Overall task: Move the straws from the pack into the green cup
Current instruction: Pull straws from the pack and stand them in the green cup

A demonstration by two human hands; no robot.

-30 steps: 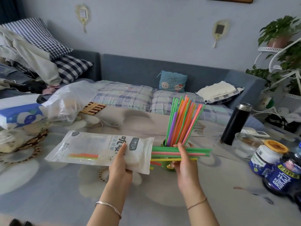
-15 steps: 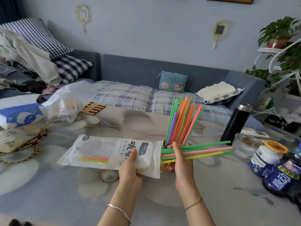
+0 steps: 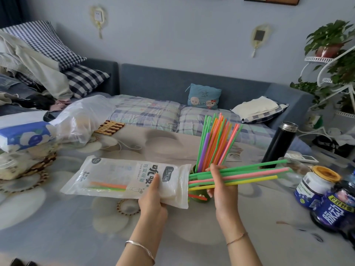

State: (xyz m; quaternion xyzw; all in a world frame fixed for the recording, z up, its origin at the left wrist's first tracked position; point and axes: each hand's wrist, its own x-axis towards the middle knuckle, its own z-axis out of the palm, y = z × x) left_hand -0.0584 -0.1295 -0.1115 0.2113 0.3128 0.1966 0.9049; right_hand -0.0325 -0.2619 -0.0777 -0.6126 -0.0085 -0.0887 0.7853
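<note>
Right hand (image 3: 222, 186): fingers closed round a small bundle of straws (image 3: 247, 174), approx. five or six, grn/pink/yel, gripped near their left ends. Left hand (image 3: 153, 196): thumb on top, fingers under, pinching the pack (image 3: 130, 177) near its open right end, held just above the table (image 3: 76, 227). Change vs. a sec ago: we note the bundle has slid further right, its left tips now only just at the pack mouth, where before more length sat inside; the far tips have also lifted a little. Meaning, in our judgement: this batch is as good as free of the pack, and next comes swinging it upright over the cup (image 3: 194, 170). Cup: green, mostly hidden behind the hand and pack edge, directly behind the bundle, already holding a tall fan of straws (image 3: 215, 143). Orientation of held bundle: long axis near horizontal, running left-right, free ends pointing right and slightly up toward the jars (image 3: 315, 186) and flask (image 3: 278, 143). Cup straws by contrast stand near vertical, leaning right. Remaining in pack: at least two, orange and grn (image 3: 108, 186), lying along the pack's length at its left half; so task is well along, not done. One red straw (image 3: 197, 197) shows below the bundle by the cup base; whether loose or held, cannot tell.
</note>
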